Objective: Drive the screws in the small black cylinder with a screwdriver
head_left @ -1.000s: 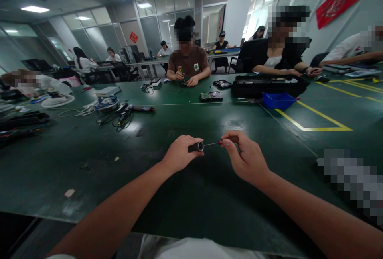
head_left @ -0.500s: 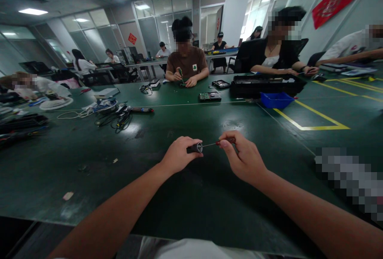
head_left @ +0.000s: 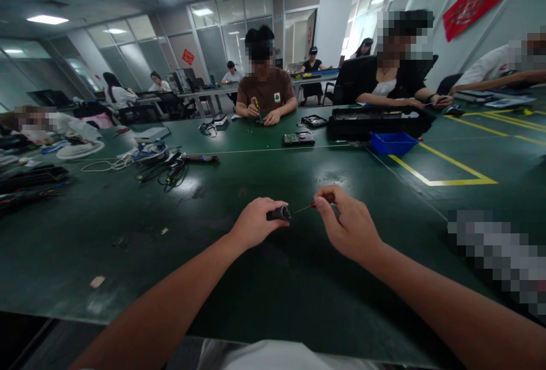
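Observation:
My left hand is closed around a short dark cylinder, whose open round end faces right. What the cylinder belongs to is too small to make out. In my right hand is a screwdriver with a reddish handle, gripped between thumb and fingers. Its thin shaft points left and slightly down, and the tip sits just right of the cylinder's end, seemingly apart from it. Both hands are above the green table, near its middle.
Ahead lie a circuit-board drive, a blue bin and a long black housing. Cables and a handheld tool are at left. A blurred object is at right. A co-worker sits opposite, holding a screwdriver.
The screwdriver tip has drawn back from the cylinder's end, and its shaft tilts more. The cylinder has turned slightly in my left hand. Across the table, the co-worker's screwdriver has shifted.

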Motion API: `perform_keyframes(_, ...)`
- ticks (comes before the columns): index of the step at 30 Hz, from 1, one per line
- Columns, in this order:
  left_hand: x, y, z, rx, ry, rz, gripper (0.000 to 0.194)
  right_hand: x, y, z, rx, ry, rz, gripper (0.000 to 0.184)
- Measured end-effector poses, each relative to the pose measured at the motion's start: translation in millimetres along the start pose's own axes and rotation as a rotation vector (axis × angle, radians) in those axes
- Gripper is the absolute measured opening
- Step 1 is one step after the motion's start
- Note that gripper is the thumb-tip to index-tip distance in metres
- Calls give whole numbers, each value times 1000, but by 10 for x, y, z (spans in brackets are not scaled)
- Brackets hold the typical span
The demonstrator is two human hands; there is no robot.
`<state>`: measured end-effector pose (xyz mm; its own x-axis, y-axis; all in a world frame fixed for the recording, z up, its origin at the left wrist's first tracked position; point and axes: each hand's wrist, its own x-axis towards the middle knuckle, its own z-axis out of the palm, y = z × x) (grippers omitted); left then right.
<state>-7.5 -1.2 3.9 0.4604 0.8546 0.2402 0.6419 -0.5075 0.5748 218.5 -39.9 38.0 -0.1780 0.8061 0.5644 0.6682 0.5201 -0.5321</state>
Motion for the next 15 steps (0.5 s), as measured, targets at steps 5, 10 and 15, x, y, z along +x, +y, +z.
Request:
perform_keyframes(5,8,33,-18,-14,29,-45,37,1,38,19,-25,7,-12,18)
perform_keyframes(10,7,68,-32,-118,159,-76,29,14,55,20,-33,20,0,18)
perform_keyframes(15,3,69,-101,-346,160,-120,35,21,46,7,-23,7,6,19)
